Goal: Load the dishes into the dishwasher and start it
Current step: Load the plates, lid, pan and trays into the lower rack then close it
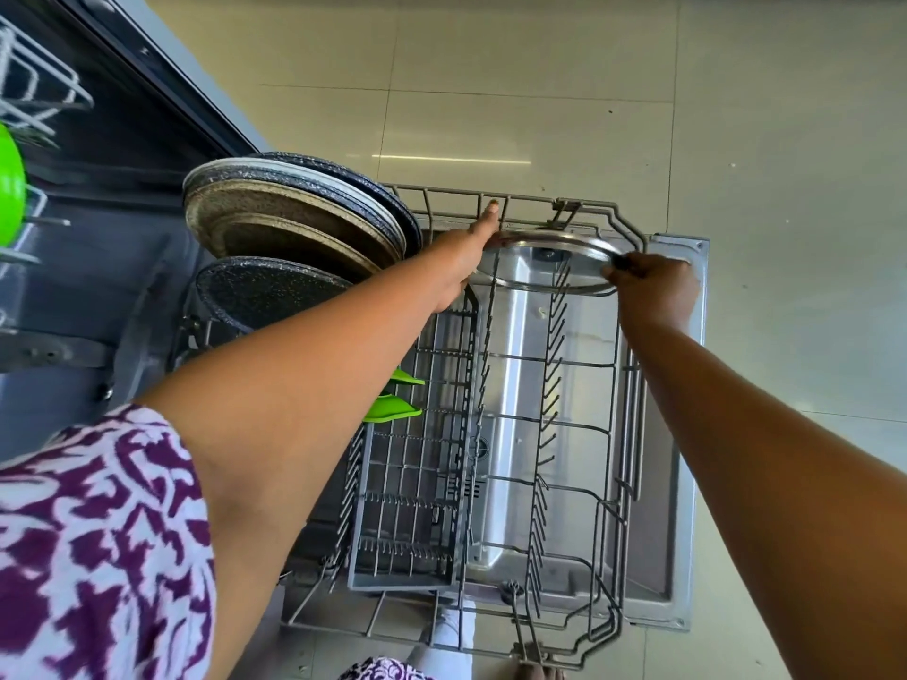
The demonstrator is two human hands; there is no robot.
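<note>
1. Right hand (655, 287) grips the round glass lid with steel rim (549, 265) at its edge, over the far end of the grey wire dishwasher rack (540, 419).
2. Left hand (461, 267), fingers straight, steadies the lid's other edge.
3. Large speckled round pans (294, 223) stand upright at the rack's left.

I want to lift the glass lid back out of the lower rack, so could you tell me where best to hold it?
Grip the glass lid by its metal rim on two opposite sides, coming from above. It lies tilted over the tines at the far end of the rack, with its rim exposed. The right hand already holds its right edge; the left hand steadies its left edge.
</note>
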